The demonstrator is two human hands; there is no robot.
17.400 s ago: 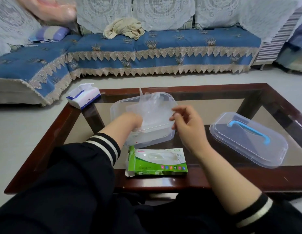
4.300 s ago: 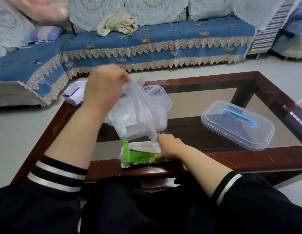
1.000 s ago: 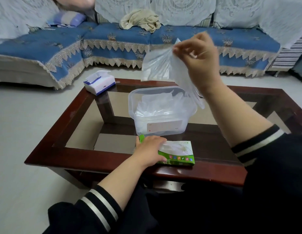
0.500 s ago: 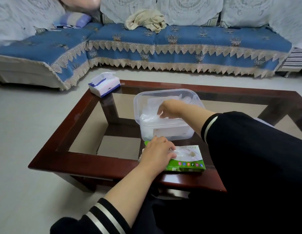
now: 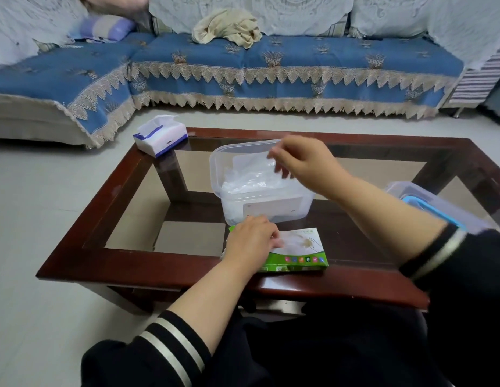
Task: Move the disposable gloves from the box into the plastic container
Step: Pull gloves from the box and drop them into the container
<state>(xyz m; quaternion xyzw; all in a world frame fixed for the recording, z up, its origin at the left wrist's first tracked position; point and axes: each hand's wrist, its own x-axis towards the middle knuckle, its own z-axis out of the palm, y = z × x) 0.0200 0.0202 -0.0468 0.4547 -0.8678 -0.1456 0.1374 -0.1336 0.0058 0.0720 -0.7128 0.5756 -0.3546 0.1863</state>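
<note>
The right hand [image 5: 304,163] had risen out of the container [image 5: 260,185], fingers loosely spread, holding nothing. The left hand [image 5: 251,241] still pressed the box [image 5: 296,250], fingers relaxed.

Black sleeves [image 5: 170,356] with two pale cuff stripes, pushed up bare forearms.

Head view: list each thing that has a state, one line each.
plastic container: open, lid off, gloves inside
lid: off, lying on the table, right
glove box: lying flat under left hand
right hand: above container, empty
tissue pack: open, tissue sticking out
</note>
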